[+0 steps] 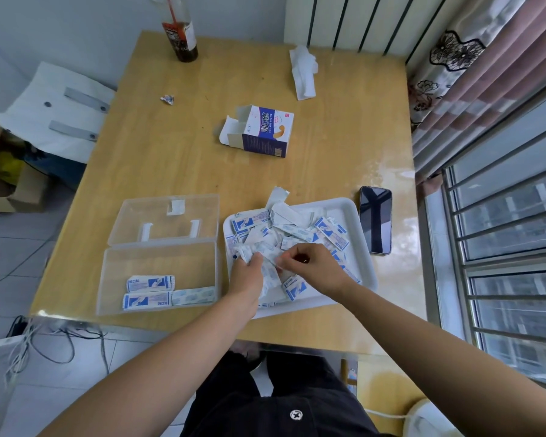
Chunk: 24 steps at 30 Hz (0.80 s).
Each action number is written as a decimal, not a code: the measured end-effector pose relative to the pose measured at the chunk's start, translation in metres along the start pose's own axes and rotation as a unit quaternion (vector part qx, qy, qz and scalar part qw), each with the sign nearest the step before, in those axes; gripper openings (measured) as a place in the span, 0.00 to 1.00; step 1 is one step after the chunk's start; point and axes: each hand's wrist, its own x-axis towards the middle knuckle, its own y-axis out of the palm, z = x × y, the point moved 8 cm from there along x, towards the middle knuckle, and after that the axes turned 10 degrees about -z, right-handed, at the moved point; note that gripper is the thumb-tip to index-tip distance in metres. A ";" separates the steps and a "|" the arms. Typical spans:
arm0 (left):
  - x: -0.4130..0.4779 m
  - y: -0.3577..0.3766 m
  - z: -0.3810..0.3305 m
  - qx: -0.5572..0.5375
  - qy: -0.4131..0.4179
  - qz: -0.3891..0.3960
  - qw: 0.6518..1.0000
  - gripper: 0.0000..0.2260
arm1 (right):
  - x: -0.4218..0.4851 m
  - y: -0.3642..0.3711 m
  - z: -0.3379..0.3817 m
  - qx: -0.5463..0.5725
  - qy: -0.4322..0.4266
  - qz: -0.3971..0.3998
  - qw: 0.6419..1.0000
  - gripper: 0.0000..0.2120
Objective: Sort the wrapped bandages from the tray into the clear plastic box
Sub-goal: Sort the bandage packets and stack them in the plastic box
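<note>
Left hand (pixel 246 279) and right hand (pixel 313 267) pinch wrapped bandages (pixel 269 275) over tray (pixel 347 212); those in box (pixel 158 266) (perhaps three) lie crosswise.

A wooden table (pixel 171 152) stands on a pale tiled floor (pixel 4 257). A barred window (pixel 501 241), a floral curtain (pixel 479 89) and a white radiator (pixel 344 20) line its right side.

The bottle (pixel 180 36) is cut off at the far edge, its top out of view; the left hand (pixel 246 275) and right hand (pixel 312 264) cover the near part of the tray (pixel 341 208) and the wrapped bandages (pixel 331 234) beneath; the wrappers' print is too small to read.
</note>
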 end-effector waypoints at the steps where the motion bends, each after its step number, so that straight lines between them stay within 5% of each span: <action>1: 0.000 0.001 0.000 -0.010 -0.001 0.003 1.000 0.11 | 0.000 0.000 -0.001 -0.008 0.002 -0.006 1.000 0.08; 3: -0.004 0.005 -0.001 -0.036 -0.012 0.017 0.999 0.09 | 0.002 0.002 -0.005 0.004 0.020 -0.022 1.000 0.03; 9: -0.018 0.014 0.002 -0.084 -0.066 0.086 0.991 0.12 | 0.001 0.006 -0.022 0.087 0.150 -0.026 0.985 0.18; 13: -0.024 0.016 0.008 -0.073 -0.058 0.113 0.989 0.19 | -0.004 0.014 -0.027 0.166 0.199 0.002 0.966 0.08; 18: -0.031 0.017 0.009 -0.102 -0.065 0.138 0.983 0.16 | -0.009 0.017 -0.029 0.151 0.187 0.015 0.971 0.14; 21: -0.033 0.017 0.008 -0.116 -0.059 0.164 0.978 0.14 | -0.010 0.004 -0.021 0.174 0.159 -0.001 0.972 0.09; 24: -0.036 0.014 0.007 -0.149 -0.069 0.183 0.969 0.15 | -0.018 0.007 -0.012 0.193 0.158 0.080 0.965 0.05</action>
